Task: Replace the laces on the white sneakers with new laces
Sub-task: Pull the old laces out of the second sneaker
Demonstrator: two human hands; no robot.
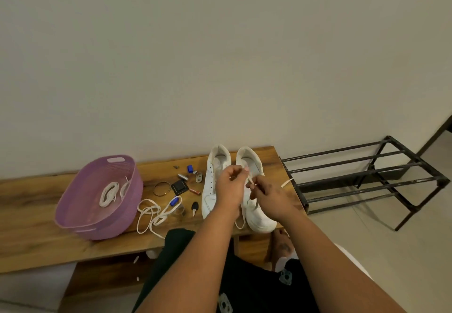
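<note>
Sneakers, a white pair, stand side by side on the wooden worktop, toes toward the person: the left sneaker and the right sneaker. Both hands work over the right one. The left hand has its fingers curled, pinching a white lace near the shoe's tongue; the right hand pinches the same lace lower down. The hands cover most of the eyelets, so how far the lacing runs cannot be told. One lace end sticks out past the right hand toward the worktop's edge.

A loose lace lies tangled left of the shoes, beside a pink basket holding coiled laces. Between them is a scatter of small things, hard to make out: a ring, a dark square piece, a key.

A black metal shoe rack stands on the pale floor to the right, against a plain wall.
</note>
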